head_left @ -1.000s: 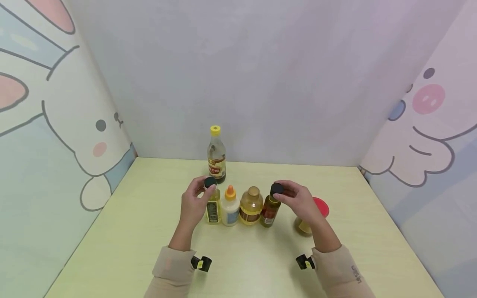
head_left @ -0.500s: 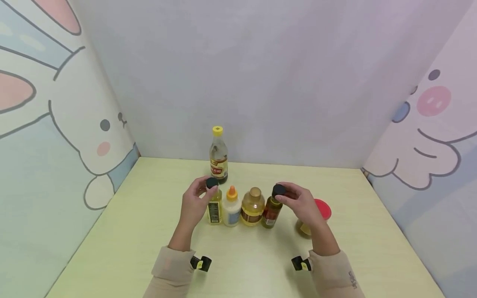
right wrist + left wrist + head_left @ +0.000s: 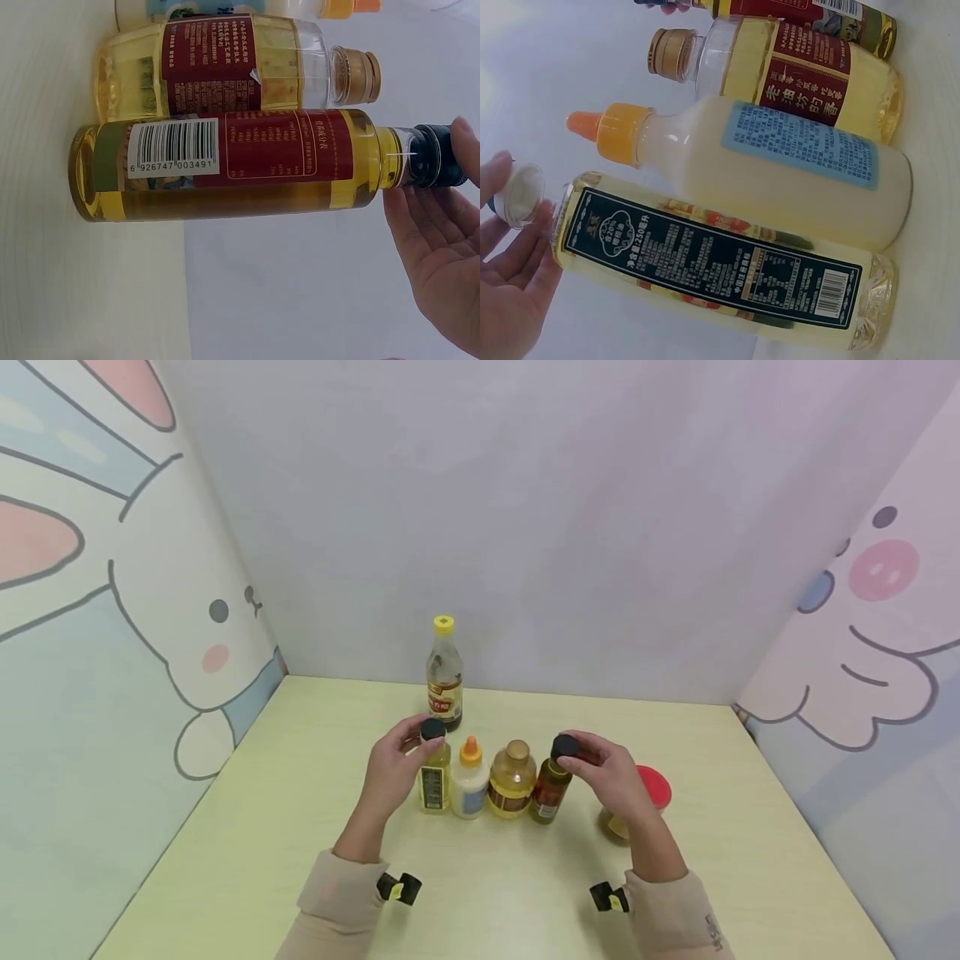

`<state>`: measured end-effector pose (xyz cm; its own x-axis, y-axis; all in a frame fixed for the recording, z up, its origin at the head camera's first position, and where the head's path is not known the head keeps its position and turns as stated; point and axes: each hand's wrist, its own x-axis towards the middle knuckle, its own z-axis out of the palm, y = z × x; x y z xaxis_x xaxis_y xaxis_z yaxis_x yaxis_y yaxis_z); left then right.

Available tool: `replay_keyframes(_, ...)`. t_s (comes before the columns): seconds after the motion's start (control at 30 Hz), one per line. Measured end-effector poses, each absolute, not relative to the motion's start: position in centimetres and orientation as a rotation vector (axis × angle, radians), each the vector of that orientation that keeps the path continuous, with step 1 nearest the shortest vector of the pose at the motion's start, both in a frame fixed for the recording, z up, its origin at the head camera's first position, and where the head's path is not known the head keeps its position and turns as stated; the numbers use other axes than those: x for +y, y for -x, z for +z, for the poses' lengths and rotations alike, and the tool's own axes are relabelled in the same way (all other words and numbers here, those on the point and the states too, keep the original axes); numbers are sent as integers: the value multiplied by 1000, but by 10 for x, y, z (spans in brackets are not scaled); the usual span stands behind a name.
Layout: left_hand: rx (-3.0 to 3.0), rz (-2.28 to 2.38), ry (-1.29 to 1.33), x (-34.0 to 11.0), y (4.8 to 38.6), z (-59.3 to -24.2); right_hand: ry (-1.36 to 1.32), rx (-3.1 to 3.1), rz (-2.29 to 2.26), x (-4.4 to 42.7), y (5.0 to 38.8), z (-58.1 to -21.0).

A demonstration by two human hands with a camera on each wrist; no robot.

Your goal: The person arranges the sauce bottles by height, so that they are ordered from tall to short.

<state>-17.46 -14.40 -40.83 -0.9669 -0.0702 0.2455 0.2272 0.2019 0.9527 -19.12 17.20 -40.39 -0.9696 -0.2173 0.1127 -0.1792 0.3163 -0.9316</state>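
Almost nothing has been moved this last second; the black-labelled oil bottle (image 3: 433, 787), upright on the desk (image 3: 487, 885), is pinched by its cap in the narrowed grip of the left hand (image 3: 393, 767), the red-labelled oil bottle (image 3: 551, 792) likewise by the right hand (image 3: 611, 777); the orange-tipped squeeze bottle (image 3: 470, 789) and gold-capped oil bottle (image 3: 513, 783) between are judged steadied; room is left in front, less beside the red-lidded jar (image 3: 655, 787) or yellow-capped bottle (image 3: 445, 681)

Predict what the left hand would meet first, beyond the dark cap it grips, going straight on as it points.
The left hand would probably meet the yellow-capped bottle first, standing behind the dark cap; the depth between them is unclear.
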Motion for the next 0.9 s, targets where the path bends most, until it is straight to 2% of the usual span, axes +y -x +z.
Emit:
replay_keyframes(0.4,-2240,-1869,126,-145,184,-401,365,2562,-1722,172,191,-404)
replay_keyframes(0.9,-2270,-1780,248,-145,212,-393,338,2583,-1717,172,192,-407)
